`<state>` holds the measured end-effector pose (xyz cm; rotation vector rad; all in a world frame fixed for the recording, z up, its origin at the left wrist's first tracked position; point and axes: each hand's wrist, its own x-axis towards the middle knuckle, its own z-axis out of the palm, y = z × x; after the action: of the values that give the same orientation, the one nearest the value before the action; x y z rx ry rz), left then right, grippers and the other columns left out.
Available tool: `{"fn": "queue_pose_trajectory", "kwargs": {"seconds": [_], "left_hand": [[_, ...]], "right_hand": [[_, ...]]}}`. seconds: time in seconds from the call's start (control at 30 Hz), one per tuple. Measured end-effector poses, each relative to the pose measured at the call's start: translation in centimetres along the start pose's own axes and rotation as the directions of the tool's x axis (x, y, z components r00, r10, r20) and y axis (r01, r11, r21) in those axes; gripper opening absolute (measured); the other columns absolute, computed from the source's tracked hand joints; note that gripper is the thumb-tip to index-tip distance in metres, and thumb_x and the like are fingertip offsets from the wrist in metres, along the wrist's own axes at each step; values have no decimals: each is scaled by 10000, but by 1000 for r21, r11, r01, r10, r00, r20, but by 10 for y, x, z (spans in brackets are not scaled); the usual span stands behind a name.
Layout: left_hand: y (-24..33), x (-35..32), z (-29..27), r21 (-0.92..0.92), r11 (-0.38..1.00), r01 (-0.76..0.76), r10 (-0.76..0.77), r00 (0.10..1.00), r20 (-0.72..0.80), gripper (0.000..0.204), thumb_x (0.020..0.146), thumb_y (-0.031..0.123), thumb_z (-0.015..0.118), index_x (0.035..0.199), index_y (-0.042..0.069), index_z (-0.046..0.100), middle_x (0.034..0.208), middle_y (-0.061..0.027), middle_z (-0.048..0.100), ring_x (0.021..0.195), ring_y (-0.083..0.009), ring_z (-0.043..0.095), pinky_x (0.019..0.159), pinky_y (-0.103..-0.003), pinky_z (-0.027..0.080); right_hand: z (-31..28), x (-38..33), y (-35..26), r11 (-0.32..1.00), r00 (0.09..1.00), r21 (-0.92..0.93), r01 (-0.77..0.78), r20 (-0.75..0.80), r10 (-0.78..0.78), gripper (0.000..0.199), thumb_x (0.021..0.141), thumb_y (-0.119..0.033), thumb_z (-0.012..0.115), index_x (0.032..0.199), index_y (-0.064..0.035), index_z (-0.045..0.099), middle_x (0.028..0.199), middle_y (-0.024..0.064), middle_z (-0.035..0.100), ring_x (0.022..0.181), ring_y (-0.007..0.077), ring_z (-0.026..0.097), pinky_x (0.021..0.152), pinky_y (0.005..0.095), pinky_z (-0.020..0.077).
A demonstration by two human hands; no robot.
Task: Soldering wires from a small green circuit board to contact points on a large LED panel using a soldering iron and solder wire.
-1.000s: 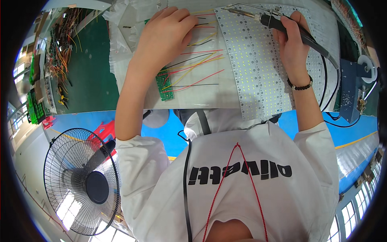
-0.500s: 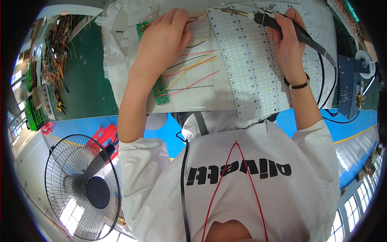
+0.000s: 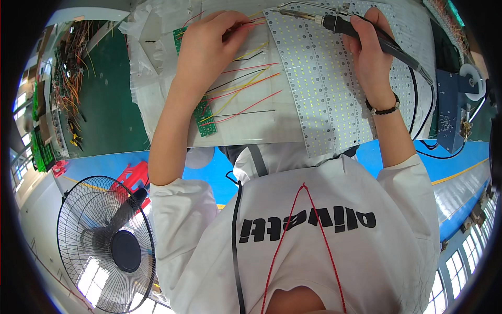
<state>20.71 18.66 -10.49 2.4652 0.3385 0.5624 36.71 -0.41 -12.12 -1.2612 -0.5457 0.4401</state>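
My left hand (image 3: 206,49) is closed over a green circuit board (image 3: 207,118), a long strip that shows above and below it. Its thumb and fingertips pinch together at a red wire (image 3: 257,22); the exact grip is partly hidden. Red, yellow and black wires fan out rightward from the board. In my right hand (image 3: 370,47) is a soldering iron (image 3: 340,25) with a black handle and a metal feed tube along it. Its tip points left, over the upper left corner of a pale LED panel (image 3: 324,89).
A dark blue box-shaped unit (image 3: 451,112) with a white spool (image 3: 473,82) stands at the right, near black cables. Bundled wires (image 3: 70,83) lie at the far left on a green tabletop (image 3: 112,89). A black fan (image 3: 125,251) stands lower left, beside a red stool (image 3: 130,178).
My left thumb and fingertips have drawn together near the upper wires. The soldering iron's tip has shifted slightly left. The whole view has moved a little.
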Motion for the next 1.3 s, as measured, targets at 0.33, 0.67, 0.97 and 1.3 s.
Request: {"fn": "queue_pose_trajectory", "kwargs": {"seconds": [0.33, 0.67, 0.97, 1.3], "left_hand": [[4, 3, 2, 19, 999, 49, -49, 998, 39, 115, 786, 85, 658, 878, 17, 667, 804, -80, 654, 683, -170, 641, 631, -253, 495], [5, 2, 1, 25, 998, 64, -65, 997, 29, 118, 776, 89, 663, 872, 21, 672, 789, -78, 652, 676, -165, 639, 627, -252, 494], [2, 1, 3, 38, 998, 42, -43, 999, 11, 121, 771, 95, 668, 867, 22, 673, 778, -79, 650, 650, -160, 628, 615, -250, 489], [4, 2, 3, 50, 998, 40, -41, 999, 11, 118, 767, 94, 675, 857, 18, 671, 764, -78, 646, 649, -155, 626, 611, -248, 488]], "right_hand": [[-4, -3, 4, 998, 1000, -65, 20, -9, -21, 215, 827, -56, 564, 679, -86, 412, 544, -26, 397, 447, 45, 334, 423, 205, 282], [3, -6, -4, 978, 1000, -207, 9, -12, -12, 224, 820, -85, 568, 673, -82, 400, 545, -24, 408, 449, 42, 355, 416, 208, 280], [4, -7, -3, 960, 1000, -279, 23, 7, -22, 214, 826, -100, 573, 692, -84, 408, 550, -32, 411, 455, 33, 355, 419, 200, 283], [2, -6, -1, 957, 1000, -290, -3, -13, -1, 206, 826, -92, 569, 697, -88, 408, 555, -30, 417, 461, 36, 370, 418, 196, 289]]}}
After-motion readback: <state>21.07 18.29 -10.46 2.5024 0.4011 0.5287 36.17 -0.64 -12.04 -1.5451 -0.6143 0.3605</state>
